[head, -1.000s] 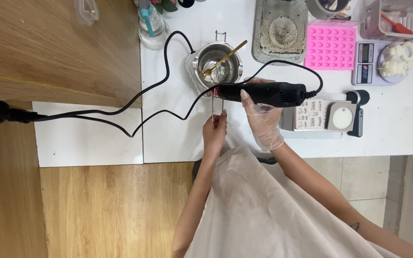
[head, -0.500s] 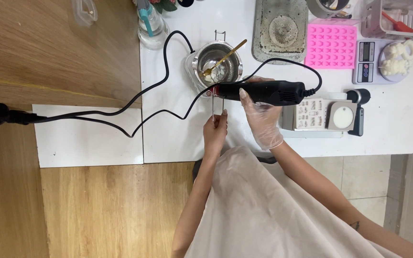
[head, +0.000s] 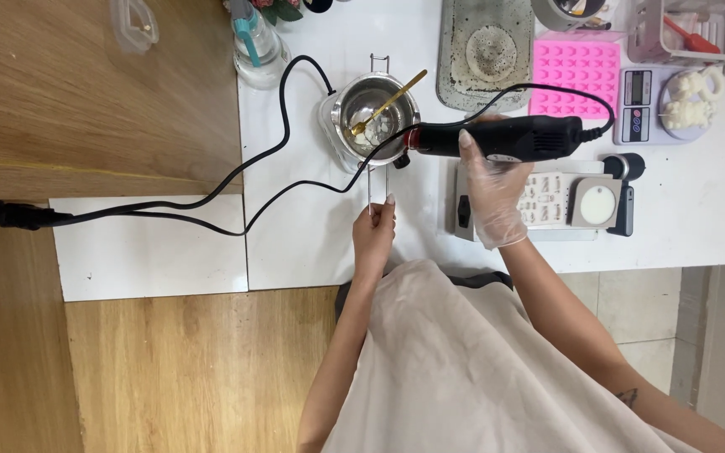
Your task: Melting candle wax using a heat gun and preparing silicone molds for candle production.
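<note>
1. A white table top (head: 312, 243) sits against a wooden counter (head: 86, 92) at 9 to 11 o'clock; a lower white slab (head: 144, 252) joins it at 9 o'clock, with wood flooring (head: 169, 369) at 7 o'clock and pale tiles (head: 631, 319) at 4 o'clock.
2. One black heat gun (head: 501, 138), just right of centre at 1 o'clock, lies horizontal in the gloved right hand (head: 492, 197), whose fingers are wrapped tight round its body; its nozzle points at the pot.
3. One black cord (head: 237, 180) trails from the gun's rear, loops over the table and runs off to 9 o'clock.
4. One steel pot (head: 371, 113) at 12 o'clock holds one gold spoon (head: 388, 102).
5. The bare left hand (head: 375, 239) pinches a thin metal piece (head: 377, 186) that reaches up to the pot's handle.
6. At 1 to 2 o'clock: one pink mould (head: 572, 80), one grey tray (head: 484, 50), one scale (head: 639, 105).
7. One spray bottle (head: 258, 46) stands at 11 o'clock.
</note>
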